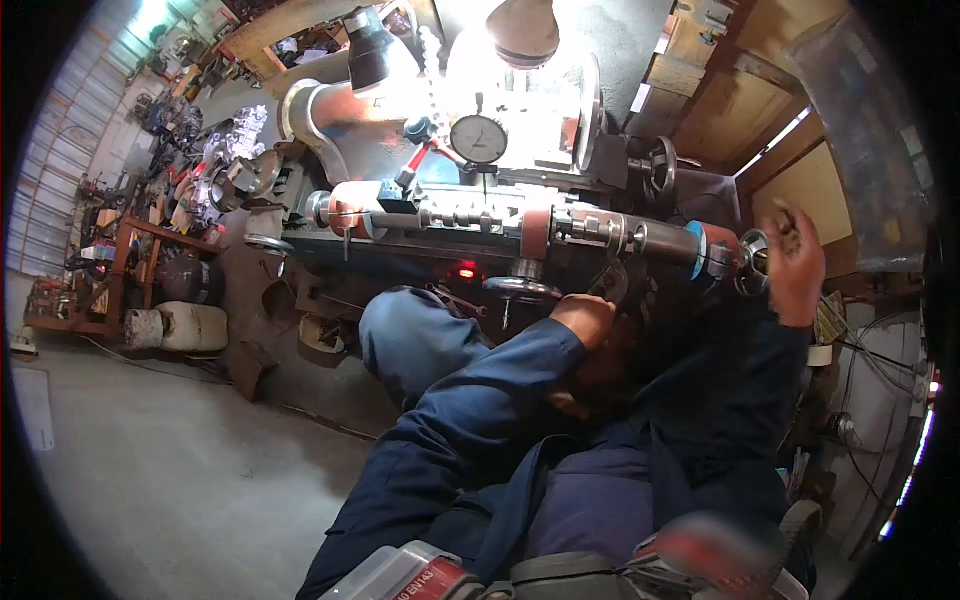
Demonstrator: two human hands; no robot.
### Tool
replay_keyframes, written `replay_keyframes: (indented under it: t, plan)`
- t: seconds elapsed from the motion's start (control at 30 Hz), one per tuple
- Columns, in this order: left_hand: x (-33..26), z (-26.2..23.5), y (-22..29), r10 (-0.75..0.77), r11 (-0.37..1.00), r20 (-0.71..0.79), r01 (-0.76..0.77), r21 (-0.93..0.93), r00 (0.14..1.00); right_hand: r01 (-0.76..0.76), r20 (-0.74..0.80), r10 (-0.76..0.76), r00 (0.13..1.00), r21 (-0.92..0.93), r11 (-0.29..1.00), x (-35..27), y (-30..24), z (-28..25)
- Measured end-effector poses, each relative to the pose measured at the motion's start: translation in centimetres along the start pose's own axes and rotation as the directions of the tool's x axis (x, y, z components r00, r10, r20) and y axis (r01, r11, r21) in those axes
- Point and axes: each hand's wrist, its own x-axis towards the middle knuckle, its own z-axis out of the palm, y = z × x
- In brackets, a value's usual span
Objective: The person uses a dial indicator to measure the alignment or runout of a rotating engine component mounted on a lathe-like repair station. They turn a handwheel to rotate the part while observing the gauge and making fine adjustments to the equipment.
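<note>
A long steel shaft with several lobes and journals [475, 218] lies across the machine, held at each end. A round white dial gauge [478, 139] stands over it on a red-handled arm [417, 160]. My left hand [588, 318] is closed in front of the machine bed, beside a dark curved metal piece [612, 284]. What its fingers grip is hidden. At the shaft's right end, my right hand [797, 262] is raised next to a shiny metal ring [753, 262]. Its fingers are bent but apart, with nothing visible in them.
A handwheel [523, 290] juts out at the machine's front, and another handwheel [660, 170] stands behind at right. A dark lamp [368, 48] hangs above the bed. My bent knee [415, 335] is close to the machine. A gas cylinder [195, 327] lies at left.
</note>
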Motion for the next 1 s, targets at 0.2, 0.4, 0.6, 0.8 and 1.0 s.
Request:
replay_keyframes:
  t: [0.2, 0.4, 0.6, 0.8, 1.0]
  plan:
    - [0.2, 0.9, 0.1, 0.038, 0.999, -0.010, -0.038, 0.030, 0.999, -0.415, 0.453, 0.300, 0.840, 0.180, 0.892, -6.0, 18.4, -0.4]
    - [0.0, -0.1, 0.1, 0.042, 0.998, 0.068, -0.045, 0.042, 0.997, -0.198, 0.208, 0.145, 0.967, 0.262, 0.944, -6.5, 17.0, 3.1]
    - [0.3, 0.3, -0.4, 0.027, 0.998, 0.032, -0.029, 0.062, 0.999, -0.084, 0.359, 0.078, 0.930, 0.001, 0.996, -6.4, 17.5, 3.3]
    - [1.1, 0.6, -0.1, 0.039, 0.998, 0.056, -0.041, 0.043, 0.998, -0.125, 0.252, 0.106, 0.962, 0.061, 0.990, -9.7, 19.5, 2.0]
    - [0.3, 0.3, -0.1, 0.028, 0.999, 0.003, -0.028, 0.047, 1.000, -0.306, 0.293, 0.233, 0.927, 0.238, 0.922, -7.7, 13.4, -1.4]
